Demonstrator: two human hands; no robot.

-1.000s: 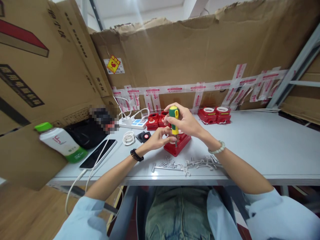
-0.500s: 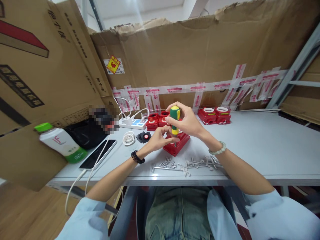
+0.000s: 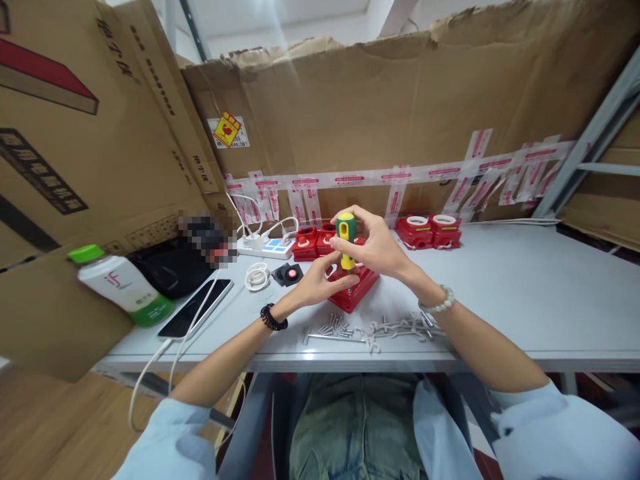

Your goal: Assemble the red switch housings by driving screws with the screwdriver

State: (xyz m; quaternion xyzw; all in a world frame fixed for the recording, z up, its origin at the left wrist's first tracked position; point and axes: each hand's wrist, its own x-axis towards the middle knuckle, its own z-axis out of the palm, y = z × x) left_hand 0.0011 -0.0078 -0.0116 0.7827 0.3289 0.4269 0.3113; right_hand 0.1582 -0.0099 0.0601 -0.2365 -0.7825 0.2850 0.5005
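My right hand (image 3: 376,245) is closed around the green and yellow handle of a screwdriver (image 3: 346,230), which stands nearly upright. Low on the same screwdriver, the thumb and fingers of my left hand (image 3: 320,280) curl round its bottom end; the exact contact is partly hidden. Its tip points down at the near corner of a red box (image 3: 356,297) with a white ring on top, lying on the table. My hands cover much of that box. Just in front of it lie loose silver screws (image 3: 336,327) and a pile of thin metal pieces (image 3: 400,325).
More red units stand behind on the left (image 3: 305,244) and right (image 3: 415,233). White rings (image 3: 257,277), black square parts (image 3: 287,274), a power strip (image 3: 267,247), a phone (image 3: 196,310) and a bottle (image 3: 125,287) occupy the left. Cardboard (image 3: 350,107) walls the back.
The screwdriver handle has turned about its axis, and its top has shifted slightly left. My right hand has moved a little with it; my left hand stays at the lower end.
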